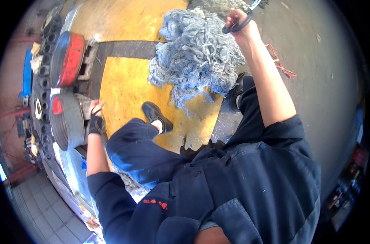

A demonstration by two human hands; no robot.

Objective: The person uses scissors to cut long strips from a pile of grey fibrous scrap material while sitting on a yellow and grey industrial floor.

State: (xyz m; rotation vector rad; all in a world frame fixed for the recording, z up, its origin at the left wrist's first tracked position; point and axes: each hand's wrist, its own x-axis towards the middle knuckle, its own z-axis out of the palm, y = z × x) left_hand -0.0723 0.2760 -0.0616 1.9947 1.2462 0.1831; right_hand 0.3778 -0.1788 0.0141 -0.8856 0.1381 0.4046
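My right hand [244, 30] is raised at the top right, its fingers through the black handle loops of a pair of scissors [250, 17]. The metal blades point up and run out of view. Just left of this hand, a large heap of tangled blue-grey yarn [197, 53] lies on yellow sheets on the floor. My left hand [95, 114], with a black wrap around palm and wrist, is beside a grey round drum [73, 122] with a red patch. Its thumb and a finger look apart; the other fingers are partly hidden, and I see nothing held.
A red round drum [72, 59] stands beyond the grey one, beside a grey block [88, 61]. The yellow sheet [126, 81] lies under my shoe [157, 116]. A red wire-like frame [280, 65] is on the grey floor at right. Another yarn pile [221, 5] shows at the top.
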